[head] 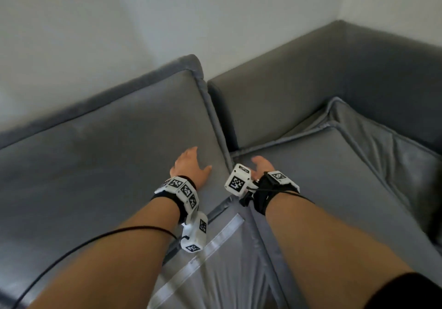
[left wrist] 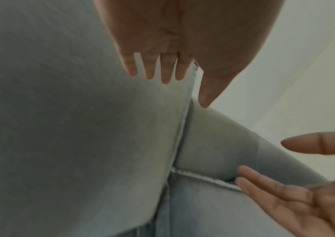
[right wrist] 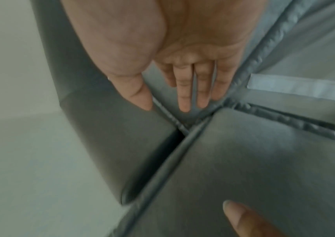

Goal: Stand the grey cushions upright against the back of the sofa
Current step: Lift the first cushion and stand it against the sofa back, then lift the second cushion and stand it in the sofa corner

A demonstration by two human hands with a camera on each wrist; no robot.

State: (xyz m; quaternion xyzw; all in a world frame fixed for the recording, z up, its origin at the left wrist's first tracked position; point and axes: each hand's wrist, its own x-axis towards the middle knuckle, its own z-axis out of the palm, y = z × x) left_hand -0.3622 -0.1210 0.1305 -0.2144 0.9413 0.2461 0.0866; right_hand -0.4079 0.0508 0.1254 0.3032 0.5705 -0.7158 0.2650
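The left hand (head: pixel 190 164) lies flat, fingers straight and slightly spread, on the face of a large grey cushion (head: pixel 107 146). It grips nothing; in the left wrist view its fingers (left wrist: pixel 150 69) press against the cloth near the cushion's right seam. The right hand (head: pixel 262 165) is just beside it, also released, with straight fingers reaching toward the corner where the seams meet. In the right wrist view its fingers (right wrist: pixel 185 96) point at the piped edge of a second cushion (head: pixel 323 165), and its thumb (right wrist: pixel 136 93) sits apart from them. Whether the fingertips actually touch the cloth there is hard to tell, since the view is blurred.

The left cushion stands leaning against the sofa back (head: pixel 71 115), its top edge close under the back's rim. The second cushion lies flat on the seat to the right, not upright. A third cushion (head: pixel 394 146) lies partly under it, further right, its cloth creased, near the sofa arm (head: pixel 358 69) that runs along the corner.

Both wrists carry white blocks with black-and-white square markers, held by black straps (head: pixel 263 196). A thin black cable (head: pixel 83 244) runs from the left wrist back along the forearm. Between the forearms shows paler grey fabric with a pale strip (head: pixel 210 244) sewn across it. Behind the sofa is a plain white wall (head: pixel 143 17).
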